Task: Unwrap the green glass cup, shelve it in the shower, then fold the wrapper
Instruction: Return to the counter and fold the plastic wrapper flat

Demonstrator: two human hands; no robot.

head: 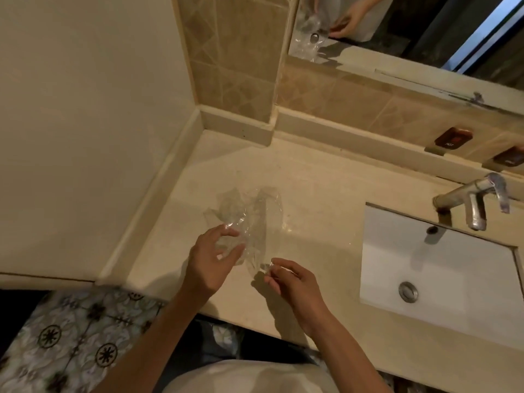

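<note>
pinching clear wrapper in left grip and right grip over beige bathroom counter.

A: Anything cut off? 
B: The sink runs past the right edge, and 1 brown wall plate too. 
A: Blurred? 
B: The patterned floor tiles, and the plate's lettering.

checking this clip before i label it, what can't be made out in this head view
- Green glass cup and shower shelf: neither is in the head view.
- Wrapper: clear film over the pale counter, so its edges and folds blur together.
- Left hand: whether its fingers pinch the film is unclear.
- Right hand: its grip holds a corner, partly behind the fingers.
- Sink: cut off by the right edge.
</note>
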